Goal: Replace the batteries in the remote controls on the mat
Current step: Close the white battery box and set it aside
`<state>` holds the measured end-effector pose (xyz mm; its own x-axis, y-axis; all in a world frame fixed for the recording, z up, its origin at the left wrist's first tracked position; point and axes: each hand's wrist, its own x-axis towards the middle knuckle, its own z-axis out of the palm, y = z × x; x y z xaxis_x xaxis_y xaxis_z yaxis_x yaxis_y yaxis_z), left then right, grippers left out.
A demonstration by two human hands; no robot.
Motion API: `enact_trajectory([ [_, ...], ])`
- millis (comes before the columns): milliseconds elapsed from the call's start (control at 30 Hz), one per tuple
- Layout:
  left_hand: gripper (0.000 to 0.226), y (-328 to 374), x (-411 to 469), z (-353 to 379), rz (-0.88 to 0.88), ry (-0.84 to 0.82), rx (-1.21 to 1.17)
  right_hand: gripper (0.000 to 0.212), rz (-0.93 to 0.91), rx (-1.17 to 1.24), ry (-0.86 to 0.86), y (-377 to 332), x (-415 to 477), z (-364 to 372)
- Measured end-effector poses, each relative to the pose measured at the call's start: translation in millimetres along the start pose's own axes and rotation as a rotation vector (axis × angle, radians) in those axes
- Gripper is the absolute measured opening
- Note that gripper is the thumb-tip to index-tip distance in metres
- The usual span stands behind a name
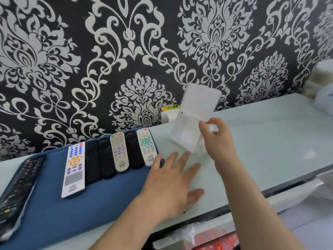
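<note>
A blue mat lies on the pale table at the left. Several remotes rest on the mat in a row: a long white remote with blue and orange buttons, black remotes, a beige remote, and a white remote with green buttons. A large black remote lies at the far left. My left hand hovers flat with fingers spread, just right of the mat's edge. My right hand pinches a blurred white flip-lid box, held tilted above the table.
Patterned black and white wallpaper backs the table. A white wall socket with a yellow label sits behind the box. A white bag lies at the far right. Below the table's front edge, red items in plastic show.
</note>
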<state>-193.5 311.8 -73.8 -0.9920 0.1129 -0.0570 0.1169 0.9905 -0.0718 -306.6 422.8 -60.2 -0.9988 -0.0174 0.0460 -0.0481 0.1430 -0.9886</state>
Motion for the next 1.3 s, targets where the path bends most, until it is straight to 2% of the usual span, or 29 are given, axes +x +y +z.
enact_trajectory([
  [67,0.053,11,-7,8,0.030,0.085,0.053,0.016,0.024,-0.057,0.016,5,2,0],
  [200,0.029,12,-7,20,0.106,0.305,0.065,0.022,0.095,-0.181,0.034,11,2,1],
  [333,0.023,6,-4,19,0.120,0.260,0.003,0.027,0.170,-0.291,0.030,14,1,1],
  [433,0.019,2,-6,10,0.139,0.177,-0.092,0.042,0.189,-0.290,0.123,10,0,-3],
  [500,0.027,-1,-6,3,0.104,0.187,-0.245,0.057,0.132,-0.294,0.214,6,-1,-4],
  [567,0.029,-6,-5,-6,0.014,0.312,-0.393,0.068,0.029,-0.314,0.297,1,-4,-3],
  [667,0.023,-20,1,-21,-0.130,0.448,-0.437,0.060,-0.146,-0.297,0.317,-5,-8,0],
  [800,0.018,-31,14,-27,-0.278,0.376,-0.360,0.040,-0.281,-0.320,0.122,-7,-13,10],
  [967,0.022,-35,18,-21,-0.275,0.161,-0.189,0.034,-0.338,-0.697,-0.084,-6,-20,19],
  [1067,0.011,-32,19,-23,-0.255,0.098,0.010,0.033,-0.366,-0.796,-0.137,-6,-24,22],
  [1167,0.018,-26,24,-27,-0.268,0.019,0.123,0.033,-0.360,-0.790,-0.136,-8,-26,25],
  [1300,0.029,-24,29,-33,-0.294,-0.148,0.147,0.033,-0.370,-0.707,-0.057,-12,-26,24],
])
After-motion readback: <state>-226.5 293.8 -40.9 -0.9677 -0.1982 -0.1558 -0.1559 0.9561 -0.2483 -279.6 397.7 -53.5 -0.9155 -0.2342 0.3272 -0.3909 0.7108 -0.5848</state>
